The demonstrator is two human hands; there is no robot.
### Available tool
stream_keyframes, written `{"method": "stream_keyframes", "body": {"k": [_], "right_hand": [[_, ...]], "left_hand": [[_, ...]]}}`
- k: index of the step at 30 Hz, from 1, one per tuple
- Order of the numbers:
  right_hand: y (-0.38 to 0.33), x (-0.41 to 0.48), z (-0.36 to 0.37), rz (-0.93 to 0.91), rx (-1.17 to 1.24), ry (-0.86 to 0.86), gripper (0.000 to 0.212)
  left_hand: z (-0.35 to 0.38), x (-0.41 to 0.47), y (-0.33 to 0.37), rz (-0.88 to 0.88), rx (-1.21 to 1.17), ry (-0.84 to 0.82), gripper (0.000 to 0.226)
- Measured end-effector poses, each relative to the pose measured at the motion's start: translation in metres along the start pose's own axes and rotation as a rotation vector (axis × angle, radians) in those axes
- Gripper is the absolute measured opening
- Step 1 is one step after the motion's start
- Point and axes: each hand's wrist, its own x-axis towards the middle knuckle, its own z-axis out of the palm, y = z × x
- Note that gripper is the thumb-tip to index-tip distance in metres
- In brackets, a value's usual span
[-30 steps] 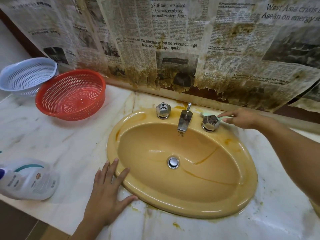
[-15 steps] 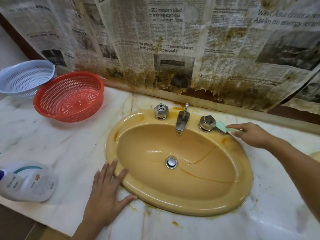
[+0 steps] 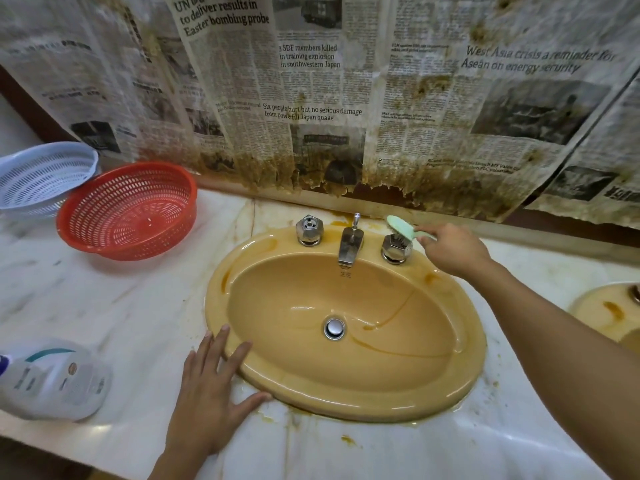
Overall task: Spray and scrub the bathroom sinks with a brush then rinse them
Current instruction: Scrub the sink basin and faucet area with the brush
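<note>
A yellow oval sink with brown stains is set in the marble counter. At its back stand a chrome spout, a left tap knob and a right tap knob. My right hand grips a small mint-green brush, whose bristles rest on top of the right knob. My left hand lies flat with spread fingers on the counter, fingertips touching the sink's front-left rim. A white cleaner bottle lies on its side at the left.
A red colander and a pale blue one sit at the back left of the counter. Stained newspaper covers the wall behind. A second yellow sink shows at the right edge.
The brush has moved from the right side of the right knob up onto its top. My left hand has stayed put, and the camera has tilted slightly.
</note>
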Motion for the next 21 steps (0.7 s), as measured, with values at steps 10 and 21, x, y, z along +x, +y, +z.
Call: {"method": "stream_keyframes", "body": {"k": [10, 21], "right_hand": [[-0.001, -0.002, -0.009, -0.023, -0.072, -0.012, 0.033], [-0.005, -0.004, -0.012, -0.073, -0.178, -0.035, 0.035]], "left_hand": [[0.000, 0.000, -0.003, 0.007, -0.030, 0.021, 0.091], [0.000, 0.001, -0.004, 0.014, -0.042, 0.035, 0.090]]}}
